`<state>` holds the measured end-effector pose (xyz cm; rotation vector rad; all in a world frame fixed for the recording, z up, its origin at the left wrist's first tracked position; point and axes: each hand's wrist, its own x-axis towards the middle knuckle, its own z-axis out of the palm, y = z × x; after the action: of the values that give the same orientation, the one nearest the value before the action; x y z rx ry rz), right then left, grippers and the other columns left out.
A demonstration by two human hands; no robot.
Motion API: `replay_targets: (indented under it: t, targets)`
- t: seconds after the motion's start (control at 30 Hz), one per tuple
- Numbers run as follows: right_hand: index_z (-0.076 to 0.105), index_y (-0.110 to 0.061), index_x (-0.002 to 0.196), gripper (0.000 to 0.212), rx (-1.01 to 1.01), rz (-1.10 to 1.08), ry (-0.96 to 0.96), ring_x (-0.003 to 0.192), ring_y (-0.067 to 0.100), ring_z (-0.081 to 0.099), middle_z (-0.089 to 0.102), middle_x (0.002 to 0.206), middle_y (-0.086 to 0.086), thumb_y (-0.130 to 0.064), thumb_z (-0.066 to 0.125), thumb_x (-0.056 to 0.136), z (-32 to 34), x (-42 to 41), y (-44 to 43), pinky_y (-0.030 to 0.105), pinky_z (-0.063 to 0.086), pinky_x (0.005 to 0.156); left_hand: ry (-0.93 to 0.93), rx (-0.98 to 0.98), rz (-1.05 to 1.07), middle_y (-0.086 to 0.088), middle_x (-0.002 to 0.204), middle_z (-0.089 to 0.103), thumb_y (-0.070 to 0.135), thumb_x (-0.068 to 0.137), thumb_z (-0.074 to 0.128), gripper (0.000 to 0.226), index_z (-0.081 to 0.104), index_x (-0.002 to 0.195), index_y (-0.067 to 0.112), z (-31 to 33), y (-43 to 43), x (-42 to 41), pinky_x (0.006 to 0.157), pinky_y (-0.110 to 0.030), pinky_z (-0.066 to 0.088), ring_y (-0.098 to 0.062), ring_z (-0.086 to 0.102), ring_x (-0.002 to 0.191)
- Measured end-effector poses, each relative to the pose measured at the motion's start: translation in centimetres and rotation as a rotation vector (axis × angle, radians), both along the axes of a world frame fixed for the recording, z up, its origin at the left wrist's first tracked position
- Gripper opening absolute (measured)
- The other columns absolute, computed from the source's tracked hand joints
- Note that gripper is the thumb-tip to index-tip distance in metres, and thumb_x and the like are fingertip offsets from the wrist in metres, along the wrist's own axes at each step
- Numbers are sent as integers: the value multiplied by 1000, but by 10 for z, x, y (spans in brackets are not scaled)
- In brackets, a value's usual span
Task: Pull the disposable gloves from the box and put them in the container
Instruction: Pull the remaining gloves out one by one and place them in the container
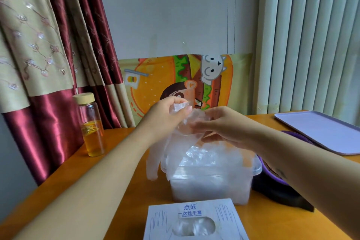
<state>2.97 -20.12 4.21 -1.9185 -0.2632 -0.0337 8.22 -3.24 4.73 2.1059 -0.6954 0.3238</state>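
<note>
One head view is all we are working from. Judging by it, we are somewhere in the middle of the job: the clear container [257, 168] on the desk [116, 177] is holding a sizeable white pile of gloves [209, 163] that is reaching about to its rim. The box [161, 213], lying just in front of it, is showing more film [194, 227] in its oval opening. So part of the stock is transferred and more is waiting to be pulled.

One glove [153, 161] is in transit. It is hanging above the container's left side, its fingers drooping over the rim and down the outside wall, so it is not yet inside.

Both arms are reaching forward over the box, and the hands are meeting above the container. Our left hand [165, 117] is pinching the crumpled upper end of the glove between thumb and fingertips. Our right hand [222, 125], palm turned down, is curling its fingers round the film just beside it. We judge that the glove needs lowering and tucking in before either hand lets go.
</note>
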Motion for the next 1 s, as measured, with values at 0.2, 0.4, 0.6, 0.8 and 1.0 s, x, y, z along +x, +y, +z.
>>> replay_targets:
  t: [0.2, 0.4, 0.6, 0.8, 1.0]
  targets:
    - [68, -9, 79, 15, 169, 20, -10, 71, 11, 66, 71, 73, 3, -20, 68, 68, 3, -5, -22, 27, 53, 73, 309, -195, -184, 4, 115, 65, 17, 84, 70, 42, 55, 122, 24, -4, 31, -7, 86, -21, 52, -9, 64, 102]
    - [68, -11, 89, 11, 207, -7, 31, 72, 17, 67, 72, 78, 8, -7, 63, 80, 3, -11, -37, 32, 56, 77, 491, -345, -199, 0, 66, 63, 0, 87, 63, 23, 61, 108, 8, -8, 41, -10, 63, -19, 53, -11, 62, 61]
    - [54, -27, 119, 71, 77, -100, -48, 83, 18, 71, 73, 96, 6, -39, 78, 53, 22, -15, -27, 35, 55, 82, 449, -326, -222, -5, 81, 60, 1, 88, 61, 16, 63, 103, 7, 0, 30, -17, 60, -14, 52, -8, 64, 62]
    - [42, -25, 83, 36, -326, -218, -523, 49, -2, 51, 61, 69, -5, -15, 76, 77, 32, -13, -14, 17, 43, 55, 324, -340, -113, -1, 77, 64, 9, 88, 64, 7, 65, 95, 8, 6, 34, -10, 61, -15, 53, -8, 66, 63]
    - [45, -17, 80, 24, -199, -92, -510, 46, 10, 55, 64, 58, -7, -10, 68, 84, 39, -16, -8, 15, 42, 49, 460, -869, -26, 1, 74, 58, 12, 94, 57, 4, 61, 94, 12, -7, 54, 15, 82, -32, 54, -9, 59, 70]
